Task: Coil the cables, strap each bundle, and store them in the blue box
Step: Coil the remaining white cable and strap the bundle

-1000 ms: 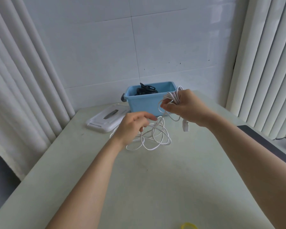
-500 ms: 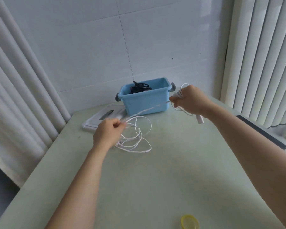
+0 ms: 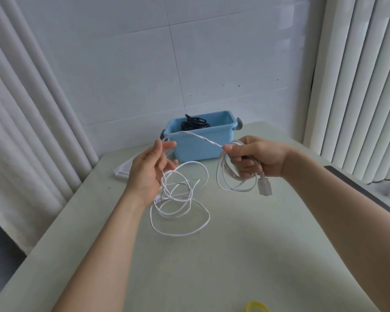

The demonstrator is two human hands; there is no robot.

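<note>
A flat white cable [image 3: 180, 212] lies in loose loops on the pale green table [image 3: 223, 255]. My right hand [image 3: 254, 158] grips a coiled part of it, with a white plug [image 3: 265, 186] dangling below. A stretch of cable runs taut from that coil to my left hand [image 3: 150, 174], which is raised with the strand pinched between thumb and fingers. Behind both hands stands the blue box [image 3: 200, 140], with a black cable bundle [image 3: 194, 123] inside. A yellow strap [image 3: 257, 307] lies at the table's front edge.
A white flat lid or tray [image 3: 122, 170] lies left of the box, mostly hidden by my left hand. A dark slab [image 3: 358, 188] lies along the table's right edge. Curtains hang on both sides, and a tiled wall stands behind.
My left hand has risen off the table and moved right, pulling the strand up toward the coil. My right hand came nearer and lower with the coil. The camera tilted.
</note>
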